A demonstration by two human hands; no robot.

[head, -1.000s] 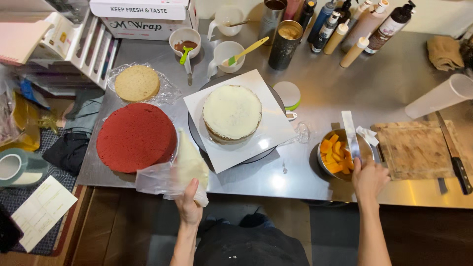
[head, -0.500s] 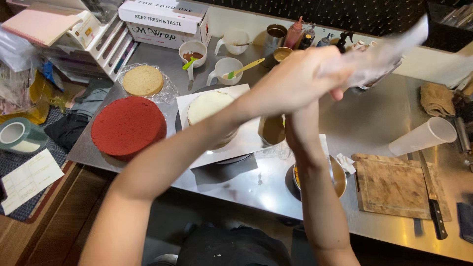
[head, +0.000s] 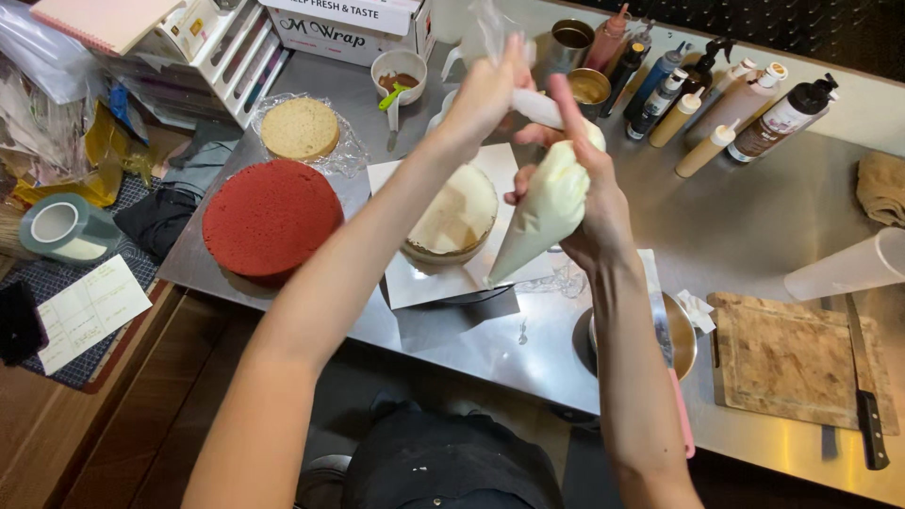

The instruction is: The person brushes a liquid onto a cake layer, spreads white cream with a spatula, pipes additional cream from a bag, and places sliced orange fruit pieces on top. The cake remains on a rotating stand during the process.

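A clear piping bag full of pale cream hangs tip-down over a cream-topped cake. The cake sits on a white square board on a turntable. My left hand pinches the bag's twisted top, high above the cake. My right hand wraps around the filled body of the bag from behind. The bag's tip points at the board's right front part. Beside the board, to the left, lie a round red cake layer and a smaller yellow layer on plastic film.
A metal bowl with a pink-handled spatula stands at the table's front edge, beside a wooden cutting board and a knife. Squeeze bottles, tins and small bowls line the back. A tape roll lies far left.
My left hand lifted the piping bag off the table's front edge. My right hand left the metal bowl and took the bag's body. Both now hold it above the cake.
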